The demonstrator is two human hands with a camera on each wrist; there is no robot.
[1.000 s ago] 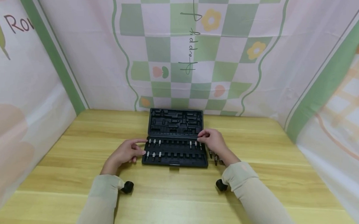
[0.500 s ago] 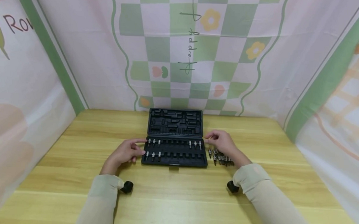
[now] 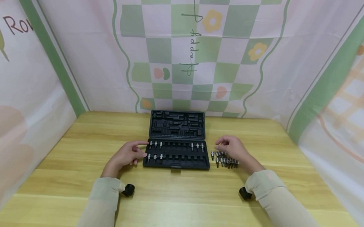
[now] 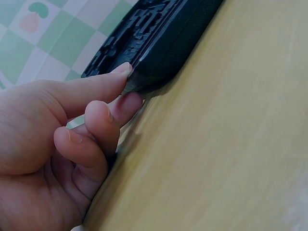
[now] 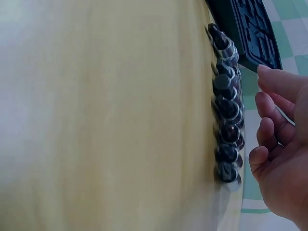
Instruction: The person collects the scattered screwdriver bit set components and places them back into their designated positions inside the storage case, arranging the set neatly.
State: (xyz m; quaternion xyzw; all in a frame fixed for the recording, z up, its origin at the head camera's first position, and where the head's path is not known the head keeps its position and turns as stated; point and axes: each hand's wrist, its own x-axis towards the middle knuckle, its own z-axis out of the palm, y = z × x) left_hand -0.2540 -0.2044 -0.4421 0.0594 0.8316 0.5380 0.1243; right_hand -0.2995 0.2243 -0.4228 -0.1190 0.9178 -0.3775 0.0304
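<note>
A black socket case (image 3: 176, 162) lies open on the table, its molded lid (image 3: 177, 124) tilted back. Bit sockets (image 3: 155, 157) stand in slots at the left of both rows, and a few more (image 3: 197, 146) fill the right end of the far row. My left hand (image 3: 128, 154) rests against the case's left side, index finger stretched out and thumb (image 4: 98, 90) touching the near corner. My right hand (image 3: 232, 148), holding nothing, hovers over loose bit sockets (image 3: 217, 161) right of the case. In the right wrist view its fingers are loosely bent beside these sockets (image 5: 226, 110).
The wooden table (image 3: 179, 200) reaches back to a checkered curtain (image 3: 187, 50), with more printed cloth at both sides. Loose bit sockets lie close together near the case's right edge. A black wrist camera (image 3: 245, 193) sits under the right sleeve.
My right hand has left the right end of the far row and moved right over the loose sockets. A socket now stands uncovered there. The left hand has stayed in place.
</note>
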